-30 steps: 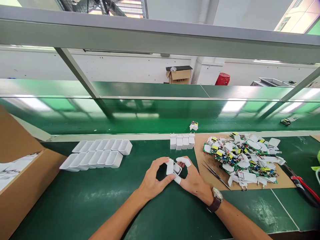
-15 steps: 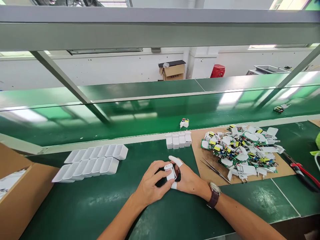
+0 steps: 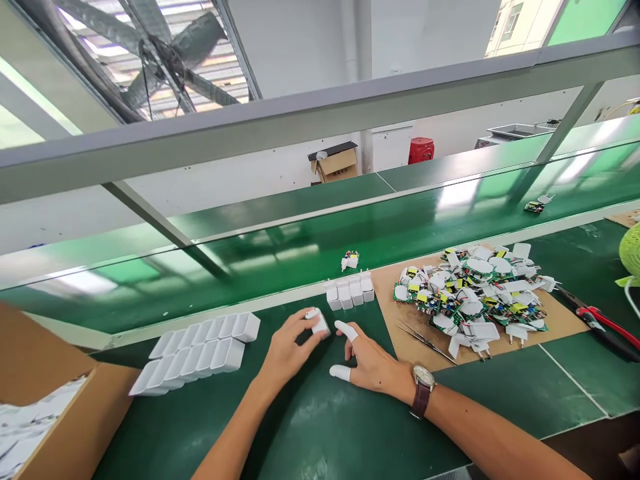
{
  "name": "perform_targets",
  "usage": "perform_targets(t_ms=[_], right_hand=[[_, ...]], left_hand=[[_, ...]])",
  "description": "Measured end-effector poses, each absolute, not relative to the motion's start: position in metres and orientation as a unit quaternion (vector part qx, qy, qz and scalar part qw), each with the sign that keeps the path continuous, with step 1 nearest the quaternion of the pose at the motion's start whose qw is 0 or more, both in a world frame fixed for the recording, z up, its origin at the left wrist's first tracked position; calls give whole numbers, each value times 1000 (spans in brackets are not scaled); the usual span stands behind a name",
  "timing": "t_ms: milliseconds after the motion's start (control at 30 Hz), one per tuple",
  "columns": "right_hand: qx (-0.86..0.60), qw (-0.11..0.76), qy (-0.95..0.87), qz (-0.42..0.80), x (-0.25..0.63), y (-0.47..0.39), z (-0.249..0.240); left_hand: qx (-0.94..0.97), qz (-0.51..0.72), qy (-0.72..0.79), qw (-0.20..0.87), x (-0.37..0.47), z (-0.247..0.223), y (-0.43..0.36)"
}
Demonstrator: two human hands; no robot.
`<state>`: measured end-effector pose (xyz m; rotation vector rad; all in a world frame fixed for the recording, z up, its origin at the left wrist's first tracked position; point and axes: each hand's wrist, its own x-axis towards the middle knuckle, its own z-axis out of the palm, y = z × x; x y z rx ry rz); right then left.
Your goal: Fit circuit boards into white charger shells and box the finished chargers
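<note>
My left hand (image 3: 289, 348) grips a small white plastic housing (image 3: 319, 323) between thumb and fingers, low over the green bench. To its right, my right hand (image 3: 367, 357) holds nothing; its fingers are apart, with white covers on two fingertips. Just behind the hands stands a short row of white housings (image 3: 345, 293) with prongs on top. Two rows of white open cases (image 3: 200, 357) lie to the left of my left hand. On a brown board to the right is a heap of circuit boards with white parts (image 3: 475, 287).
Tweezers (image 3: 426, 341) lie on the brown board (image 3: 387, 287), with red-handled pliers (image 3: 600, 323) farther right. A cardboard box (image 3: 100, 413) stands at the left. One circuit board (image 3: 351, 260) sits beyond the bench's pale ledge.
My right hand has let go of the white housing and opened. My left hand has carried it slightly left and away from me. The camera view has tilted.
</note>
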<state>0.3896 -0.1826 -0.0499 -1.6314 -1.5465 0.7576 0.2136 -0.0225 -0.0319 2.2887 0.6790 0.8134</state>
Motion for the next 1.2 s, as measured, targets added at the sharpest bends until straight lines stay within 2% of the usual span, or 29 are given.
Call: perform_targets(t_ms=[167, 333, 600, 800, 933, 1200], right_hand=[[-633, 336, -648, 258, 391, -184, -51], [-626, 334, -669, 221, 389, -186, -54], [-628, 316, -672, 233, 389, -189, -46], [-626, 335, -671, 213, 389, -188, -59], [-618, 344, -673, 215, 393, -187, -61], [-613, 370, -662, 220, 396, -189, -58]], left_hand=[[787, 272, 326, 447, 238, -33, 27], [778, 283, 308, 468, 257, -36, 31], [744, 346, 349, 453, 277, -13, 85], [766, 251, 348, 479, 324, -19, 109], [771, 243, 358, 467, 341, -25, 105], [690, 396, 451, 405, 307, 1, 90]])
